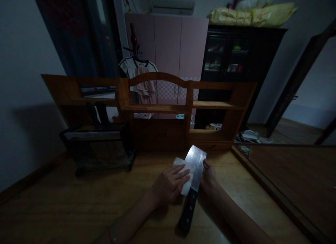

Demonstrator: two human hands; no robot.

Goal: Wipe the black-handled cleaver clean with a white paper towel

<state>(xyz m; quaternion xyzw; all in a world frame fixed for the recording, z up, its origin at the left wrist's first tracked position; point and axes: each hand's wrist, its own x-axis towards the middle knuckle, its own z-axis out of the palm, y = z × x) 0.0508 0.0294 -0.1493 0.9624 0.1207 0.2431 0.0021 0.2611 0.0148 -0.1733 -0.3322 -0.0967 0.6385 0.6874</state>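
A cleaver between two hands, blade toward the wooden shelf.
Left of the cleaver, the left hand presses a white wipe to the blade; right of it, the right hand, dimly lit, seems to pinch the blade's edge. The long axis runs from the black handle, nearest the wearer and ungripped, away and slightly right.

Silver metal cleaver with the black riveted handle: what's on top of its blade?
A flat white wipe, cloth or paper, lies over part of the blade, with the left hand on top. The blade surface beneath is covered and cannot be seen.
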